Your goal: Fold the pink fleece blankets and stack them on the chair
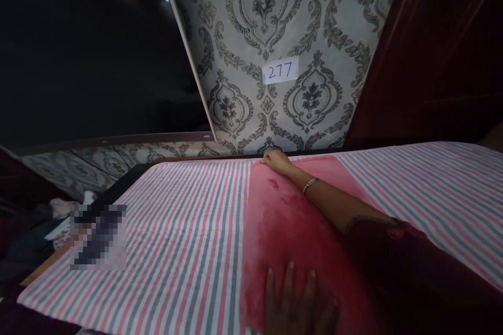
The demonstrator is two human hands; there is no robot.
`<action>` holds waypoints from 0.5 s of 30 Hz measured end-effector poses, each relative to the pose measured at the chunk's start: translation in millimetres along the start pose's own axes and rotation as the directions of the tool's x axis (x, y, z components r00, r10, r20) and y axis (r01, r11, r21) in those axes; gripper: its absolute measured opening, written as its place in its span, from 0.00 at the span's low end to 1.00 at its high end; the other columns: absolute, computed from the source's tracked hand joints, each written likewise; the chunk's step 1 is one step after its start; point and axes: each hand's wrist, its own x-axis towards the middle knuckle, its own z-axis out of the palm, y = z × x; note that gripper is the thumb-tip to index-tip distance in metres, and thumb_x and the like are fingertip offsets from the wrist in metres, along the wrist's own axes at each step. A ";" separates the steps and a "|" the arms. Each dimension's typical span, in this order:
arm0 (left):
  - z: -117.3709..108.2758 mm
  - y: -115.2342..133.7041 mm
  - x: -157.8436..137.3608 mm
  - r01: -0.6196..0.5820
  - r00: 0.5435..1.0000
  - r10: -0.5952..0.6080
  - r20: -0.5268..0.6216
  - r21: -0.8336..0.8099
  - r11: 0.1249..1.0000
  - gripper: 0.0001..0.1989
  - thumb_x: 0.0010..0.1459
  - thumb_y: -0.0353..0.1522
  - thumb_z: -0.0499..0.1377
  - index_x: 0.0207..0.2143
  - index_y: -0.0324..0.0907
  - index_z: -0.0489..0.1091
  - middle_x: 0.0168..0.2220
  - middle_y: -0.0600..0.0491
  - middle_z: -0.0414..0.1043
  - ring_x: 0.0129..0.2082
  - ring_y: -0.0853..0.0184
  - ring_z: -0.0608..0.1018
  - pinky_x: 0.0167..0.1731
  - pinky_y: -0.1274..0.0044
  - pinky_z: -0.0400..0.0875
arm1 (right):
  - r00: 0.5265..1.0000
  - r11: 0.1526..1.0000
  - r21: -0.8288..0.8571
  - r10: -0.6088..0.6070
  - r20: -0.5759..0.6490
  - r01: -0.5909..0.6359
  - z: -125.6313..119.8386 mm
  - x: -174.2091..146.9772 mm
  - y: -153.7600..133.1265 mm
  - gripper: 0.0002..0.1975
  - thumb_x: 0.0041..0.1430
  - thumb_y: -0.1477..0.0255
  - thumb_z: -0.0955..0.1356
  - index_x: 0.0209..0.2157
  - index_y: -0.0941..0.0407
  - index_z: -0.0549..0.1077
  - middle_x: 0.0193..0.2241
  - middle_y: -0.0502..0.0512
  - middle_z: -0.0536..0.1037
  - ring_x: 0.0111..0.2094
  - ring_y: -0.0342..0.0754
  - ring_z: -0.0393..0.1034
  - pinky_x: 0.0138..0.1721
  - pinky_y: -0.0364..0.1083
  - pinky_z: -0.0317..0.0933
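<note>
A long strip of pink-and-red cloth [283,220], blotched darker red in the middle, lies over a striped sheet [188,220] on a flat surface. At the cloth's far end, near the wall, my right hand [277,161] has its fingers curled in on the cloth's edge; a silver bangle is on that wrist. My left hand [298,303] rests flat on the nearer part of the cloth, fingers spread and pointing away from me. The bottom of the picture cuts off its palm. My dark red sleeve covers the cloth's right side.
A large dark television [98,57] hangs at the left above the surface. Patterned wallpaper [263,21] bears a paper label [280,70] reading 277. A dark red glossy panel [436,63] stands at the right. Clothes [63,209] are heaped at the left, beside a pixelated patch.
</note>
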 end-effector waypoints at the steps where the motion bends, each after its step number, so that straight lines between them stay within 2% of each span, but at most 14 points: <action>1: 2.3 1.3 -2.2 0.001 1.000 -0.001 -0.015 0.006 1.000 0.09 0.53 0.37 0.69 0.38 0.54 0.78 0.59 0.58 0.74 0.66 0.53 0.67 0.68 0.51 0.52 | 1.000 1.000 0.009 0.007 0.000 -0.007 4.4 2.1 3.1 0.13 0.68 0.67 0.65 0.45 0.56 0.78 0.45 0.58 0.81 0.45 0.49 0.73 0.37 0.42 0.58; 6: 10.0 3.1 -7.3 0.028 0.995 -0.026 -0.091 0.015 0.999 0.04 0.53 0.38 0.69 0.33 0.53 0.77 0.53 0.61 0.79 0.66 0.55 0.68 0.68 0.54 0.53 | 0.999 1.000 0.022 0.021 0.038 -0.022 20.9 6.9 13.5 0.15 0.69 0.66 0.62 0.43 0.56 0.79 0.45 0.60 0.81 0.45 0.51 0.73 0.36 0.43 0.58; 10: 14.6 5.1 -6.8 0.063 0.990 -0.060 -0.125 0.019 0.998 0.01 0.56 0.37 0.67 0.32 0.53 0.77 0.48 0.62 0.81 0.65 0.57 0.68 0.68 0.55 0.54 | 0.998 1.000 0.009 -0.025 0.058 0.024 13.5 10.4 9.6 0.22 0.72 0.62 0.58 0.44 0.57 0.79 0.45 0.61 0.81 0.45 0.51 0.73 0.37 0.43 0.58; 12: 14.6 5.8 -5.6 0.053 0.991 -0.050 -0.122 0.024 0.998 0.01 0.56 0.37 0.67 0.32 0.54 0.77 0.46 0.61 0.81 0.65 0.57 0.69 0.68 0.55 0.54 | 0.993 0.998 0.004 -0.065 0.096 0.065 7.5 14.8 2.6 0.22 0.70 0.58 0.60 0.42 0.58 0.79 0.42 0.60 0.81 0.42 0.50 0.73 0.35 0.43 0.57; 15: 12.4 5.7 -2.8 0.040 0.993 -0.036 -0.111 0.038 0.998 0.03 0.54 0.37 0.68 0.31 0.54 0.77 0.44 0.61 0.82 0.66 0.57 0.68 0.68 0.55 0.53 | 0.971 0.990 0.015 -0.139 0.195 0.139 3.4 24.3 -11.3 0.17 0.63 0.58 0.68 0.38 0.58 0.80 0.37 0.54 0.81 0.36 0.47 0.72 0.31 0.42 0.56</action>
